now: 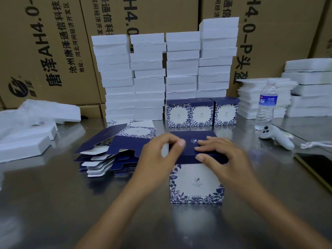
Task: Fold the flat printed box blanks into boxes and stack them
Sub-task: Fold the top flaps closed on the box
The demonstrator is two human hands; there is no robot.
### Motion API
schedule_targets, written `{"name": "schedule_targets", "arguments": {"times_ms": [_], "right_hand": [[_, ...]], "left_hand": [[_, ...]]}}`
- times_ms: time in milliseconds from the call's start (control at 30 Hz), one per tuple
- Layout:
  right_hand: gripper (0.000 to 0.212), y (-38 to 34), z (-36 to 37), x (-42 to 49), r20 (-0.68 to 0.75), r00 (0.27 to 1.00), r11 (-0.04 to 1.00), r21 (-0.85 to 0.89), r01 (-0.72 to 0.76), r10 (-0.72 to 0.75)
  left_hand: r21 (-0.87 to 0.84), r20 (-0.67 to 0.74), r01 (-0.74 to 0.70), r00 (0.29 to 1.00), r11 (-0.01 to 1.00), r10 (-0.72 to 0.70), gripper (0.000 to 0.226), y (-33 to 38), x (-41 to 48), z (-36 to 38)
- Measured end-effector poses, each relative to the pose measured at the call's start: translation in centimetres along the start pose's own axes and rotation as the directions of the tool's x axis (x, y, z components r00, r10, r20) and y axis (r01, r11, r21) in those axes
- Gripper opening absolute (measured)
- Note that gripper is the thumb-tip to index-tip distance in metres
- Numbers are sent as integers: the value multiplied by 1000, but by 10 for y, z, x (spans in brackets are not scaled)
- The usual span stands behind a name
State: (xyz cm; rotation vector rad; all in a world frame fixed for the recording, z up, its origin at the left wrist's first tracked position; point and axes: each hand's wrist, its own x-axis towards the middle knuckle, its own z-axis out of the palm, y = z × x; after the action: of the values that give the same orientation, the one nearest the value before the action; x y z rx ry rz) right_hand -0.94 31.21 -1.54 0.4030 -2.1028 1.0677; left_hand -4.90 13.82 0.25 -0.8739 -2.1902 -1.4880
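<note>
The left hand point(158, 151) curls its fingers round the left edge of the lid point(194, 139), pinching there. A pale blur under the fingertips may be a side flap, but it is too smeared to tell. The right hand point(222, 155) lies flat on the lid, fingers straight, with the thumb against the front lip. It presses and grips nothing.

The box point(196, 184) stands upright on the table point(71, 203), near its front edge. The blanks point(107, 159) are just to its left, and three done boxes point(201, 114) stand in a row behind it.

The step looks like closing the top. To do it well, the right hand should hold the lid level while the tuck goes straight down inside the front wall. If a side flap is loose, it should be folded in under the lid first, or the lid will probably bulge. Pressing should be light and spread out, since thin card creases easily and the walls may bow. Pushing from one side only could slide the box on the smooth metal.
</note>
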Motion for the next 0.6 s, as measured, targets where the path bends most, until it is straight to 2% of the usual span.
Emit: {"name": "schedule_targets", "arguments": {"times_ms": [33,100,233,367,533,600], "right_hand": [[15,4,4,2,-25,1000,1000,1,13,-13],[11,13,13,5,-95,994,999,6,47,-46],[11,27,31,9,-225,967,992,-65,108,-120],[7,37,41,15,-272,951,984,-138,111,-146],[20,40,50,15,-294,946,983,-159,95,-139],[17,38,50,15,-311,938,981,-164,104,-151]], "left_hand": [[72,26,-76,997,994,75,12,-3,-3,2],[142,-18,-153,987,978,157,5,-11,-4,9],[83,-192,-147,968,986,161,7,-29,-1,23],[81,-239,-115,962,990,131,10,-39,7,32],[87,-288,-152,942,984,171,12,-48,7,38],[99,-312,-165,931,981,188,10,-49,7,41]]}}
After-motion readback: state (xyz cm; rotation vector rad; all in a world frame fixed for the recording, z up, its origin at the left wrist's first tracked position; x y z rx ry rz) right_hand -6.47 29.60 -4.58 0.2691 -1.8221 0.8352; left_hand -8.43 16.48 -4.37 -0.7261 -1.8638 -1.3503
